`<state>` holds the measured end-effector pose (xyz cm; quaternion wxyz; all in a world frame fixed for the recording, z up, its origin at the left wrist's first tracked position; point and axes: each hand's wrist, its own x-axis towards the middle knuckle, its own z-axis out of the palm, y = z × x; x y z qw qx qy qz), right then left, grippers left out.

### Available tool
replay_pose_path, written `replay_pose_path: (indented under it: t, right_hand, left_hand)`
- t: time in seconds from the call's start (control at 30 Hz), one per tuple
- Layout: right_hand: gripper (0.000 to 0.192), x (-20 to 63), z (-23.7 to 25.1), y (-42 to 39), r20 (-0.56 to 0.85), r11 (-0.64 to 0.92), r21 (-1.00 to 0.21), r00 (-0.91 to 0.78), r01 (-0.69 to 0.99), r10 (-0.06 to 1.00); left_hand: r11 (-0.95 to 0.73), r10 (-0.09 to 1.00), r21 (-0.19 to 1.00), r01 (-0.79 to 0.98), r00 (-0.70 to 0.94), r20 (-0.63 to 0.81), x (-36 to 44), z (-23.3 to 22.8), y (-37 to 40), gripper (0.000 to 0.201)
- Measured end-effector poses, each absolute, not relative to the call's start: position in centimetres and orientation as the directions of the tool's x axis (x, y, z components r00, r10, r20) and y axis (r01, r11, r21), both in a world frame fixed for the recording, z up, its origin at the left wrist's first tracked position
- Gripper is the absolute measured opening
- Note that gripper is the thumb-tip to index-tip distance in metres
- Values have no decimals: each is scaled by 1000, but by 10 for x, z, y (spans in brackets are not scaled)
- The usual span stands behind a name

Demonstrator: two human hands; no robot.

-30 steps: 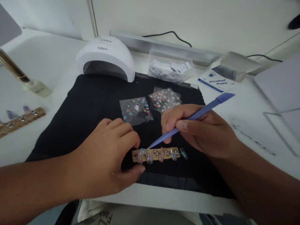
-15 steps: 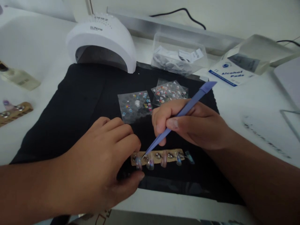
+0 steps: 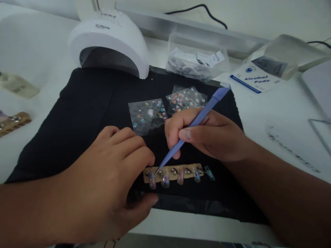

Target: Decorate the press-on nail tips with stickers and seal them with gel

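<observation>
A slim tan wooden strip studded with small artificial nail tips [image 3: 172, 172] lies on a black cloth mat [image 3: 85, 103] near the front edge of the white counter [image 3: 271, 113]. The pointed end of a long lilac plastic tool [image 3: 192, 126] rests on the strip's left end, at the first nail tip. The person's right hand [image 3: 207, 135] is clamped around the tool's shaft in a pen grip, thumb pressed along it, while the flat upper end angles up toward the counter's far right. The left hand [image 3: 111, 175] curls loosely beside the strip's left end, fingers bent and close together, the forefinger just above the strip and the thumb on the mat below it; whether it presses the strip cannot be told.

Behind the hands, toward the mat's far edge, lie two clear sheets of small coloured stickers [image 3: 147, 115] side by side. A white domed nail lamp [image 3: 108, 43] stands at the mat's far left corner. A clear plastic box of dark and white items [image 3: 198, 60] sits past the mat's far edge, and a white packet marked alcohol pads [image 3: 254, 81] lies toward the counter's far right. A second wooden strip [image 3: 12, 123] rests at the counter's left edge.
</observation>
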<state>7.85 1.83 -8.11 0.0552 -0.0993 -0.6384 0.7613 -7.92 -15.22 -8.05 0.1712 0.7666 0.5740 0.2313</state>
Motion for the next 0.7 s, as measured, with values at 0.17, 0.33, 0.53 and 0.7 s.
replay_pose_path:
  t: [0.17,0.33,0.53,0.7]
  right_hand:
    - [10,79,-84,18,-81,-220,-975,-978,38,191]
    - [11,78,-82,18,-102,-248,-967,-979,56,177]
    - [13,78,-81,17,-105,-222,-973,-976,61,192]
    - [9,78,-81,16,-119,-247,-967,-973,69,196]
  left_hand:
    - [-342,937,504,793,245,250,-80,-81,-157,23]
    - [-408,908,502,763,279,314,-84,-79,-158,24]
    - [-500,866,487,717,411,285,-87,-78,-155,10]
    - [-495,868,480,724,426,254,-90,-78,-154,6]
